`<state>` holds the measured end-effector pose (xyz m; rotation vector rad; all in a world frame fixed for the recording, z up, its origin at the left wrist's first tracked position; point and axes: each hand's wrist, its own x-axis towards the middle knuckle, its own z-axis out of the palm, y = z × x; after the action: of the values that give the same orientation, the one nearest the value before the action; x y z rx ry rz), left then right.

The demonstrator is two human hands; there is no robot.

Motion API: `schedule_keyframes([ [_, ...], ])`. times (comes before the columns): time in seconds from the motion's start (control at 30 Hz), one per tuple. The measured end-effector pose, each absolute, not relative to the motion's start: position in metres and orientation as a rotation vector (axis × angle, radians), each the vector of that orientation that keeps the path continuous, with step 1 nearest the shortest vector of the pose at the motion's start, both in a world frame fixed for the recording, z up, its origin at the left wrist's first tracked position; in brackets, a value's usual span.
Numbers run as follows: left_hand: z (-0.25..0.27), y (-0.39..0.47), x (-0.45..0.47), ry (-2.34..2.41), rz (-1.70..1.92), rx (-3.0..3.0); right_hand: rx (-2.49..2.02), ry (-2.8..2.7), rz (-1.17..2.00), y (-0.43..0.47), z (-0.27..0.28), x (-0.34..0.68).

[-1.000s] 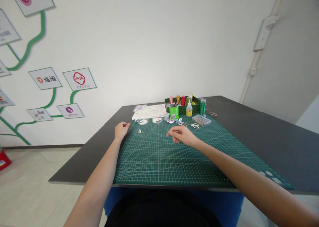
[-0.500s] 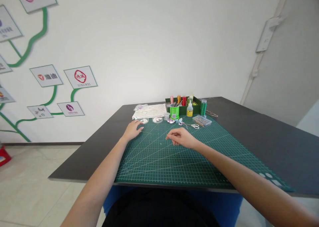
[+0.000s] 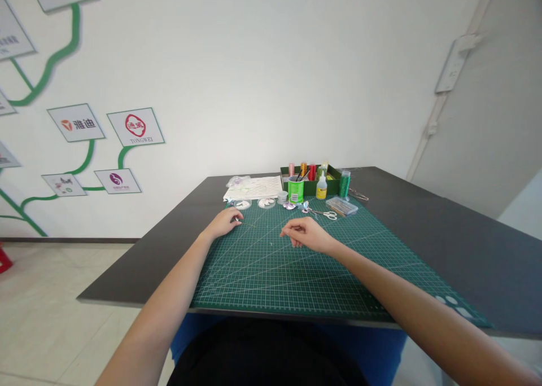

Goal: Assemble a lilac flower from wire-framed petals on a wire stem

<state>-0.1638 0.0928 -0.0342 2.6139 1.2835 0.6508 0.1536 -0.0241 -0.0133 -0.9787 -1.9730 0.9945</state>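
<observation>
My left hand (image 3: pixel 224 223) rests at the left edge of the green cutting mat (image 3: pixel 254 279), just in front of a shallow dish (image 3: pixel 243 205) with white pieces. Its thumb and fingers are closed together around a tiny pale thing too small to name. My right hand (image 3: pixel 306 233) is held at the middle of the mat with its fingertips pinched. Whatever is in that pinch, if anything, cannot be made out. Thin yellowish strands (image 3: pixel 250 225) lie beside the left fingers. A second shallow dish (image 3: pixel 266 203) with white pieces stands farther right.
Behind the hands stand a green can (image 3: pixel 295 191) with tools, a glue bottle (image 3: pixel 322 187), a green tube (image 3: pixel 344 184) and a dark green box (image 3: pixel 334 184) of thread spools. White-handled scissors (image 3: pixel 329 214), a clear case (image 3: pixel 342 206) and white sheets (image 3: pixel 254 188) lie nearby.
My left hand has drawn back slightly from the dish, and its spread thumb and fingers have closed together. The right hand keeps its pinch in nearly the same place.
</observation>
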Motion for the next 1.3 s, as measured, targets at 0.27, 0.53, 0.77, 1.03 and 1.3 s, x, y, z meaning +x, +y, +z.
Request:
schedule_keyframes([
  [0.27,-0.034,0.091,-0.16,1.269,0.696,2.541,-0.984,-1.966,0.995,-0.024,-0.015,0.155],
  [0.53,-0.026,0.082,-0.143,1.206,0.699,2.632,-1.018,-1.974,0.953,-0.023,-0.016,0.154],
  [0.77,-0.011,0.051,-0.097,0.984,0.772,3.063,-1.068,-1.932,0.696,-0.015,-0.022,0.157],
  [1.03,-0.002,0.01,-0.058,0.674,0.843,3.51,-1.084,-2.01,0.481,-0.013,-0.028,0.156],
  [1.3,0.003,-0.001,-0.05,0.64,0.924,3.508,-1.092,-2.041,0.393,-0.015,-0.025,0.156],
])
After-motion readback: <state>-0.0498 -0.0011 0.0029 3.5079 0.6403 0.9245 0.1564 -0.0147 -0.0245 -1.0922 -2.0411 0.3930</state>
